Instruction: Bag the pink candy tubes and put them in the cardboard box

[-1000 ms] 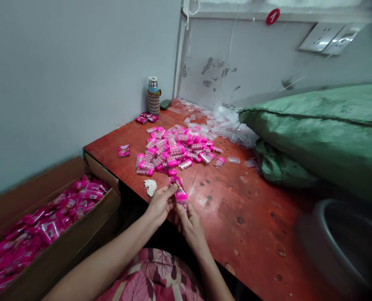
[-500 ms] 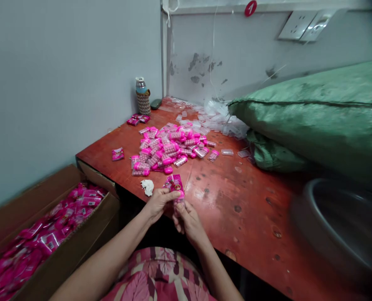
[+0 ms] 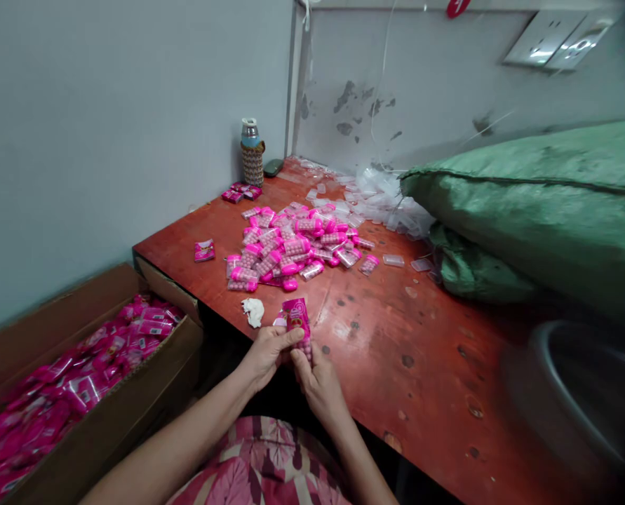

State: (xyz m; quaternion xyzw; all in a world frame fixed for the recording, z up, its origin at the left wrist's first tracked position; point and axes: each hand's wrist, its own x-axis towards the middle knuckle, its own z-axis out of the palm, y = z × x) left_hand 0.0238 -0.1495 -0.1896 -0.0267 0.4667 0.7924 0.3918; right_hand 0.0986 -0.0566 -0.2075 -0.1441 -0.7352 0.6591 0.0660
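My left hand (image 3: pixel 270 354) is closed, its thumb pressed on a printed pink packet (image 3: pixel 295 313) at the table's front edge. Just below the packet shows the end of a small clear container of pink balls (image 3: pixel 305 346), and my right hand (image 3: pixel 317 382) pinches that end. The container's upper part is hidden behind or inside the packet; I cannot tell which. Beyond my hands lies a heap of similar pink-capped containers (image 3: pixel 296 245). A crumpled white scrap (image 3: pixel 252 312) rests just left of the packet.
On the left stands a cardboard box (image 3: pixel 149 375) full of pink packets (image 3: pixel 75 393). The red table (image 3: pixel 365 379) also bears a flask (image 3: pixel 252 158), single packets (image 3: pixel 204 250), clear plastic pieces (image 3: pixel 370 200), a big green sack (image 3: pixel 533 196) and, at right, a blurred grey basin (image 3: pixel 548 372).
The view has swung slightly left. The container's pink cap, seen earlier under my left thumb, is now out of sight, and the packet reaches down over that spot. Both hands keep their grip.
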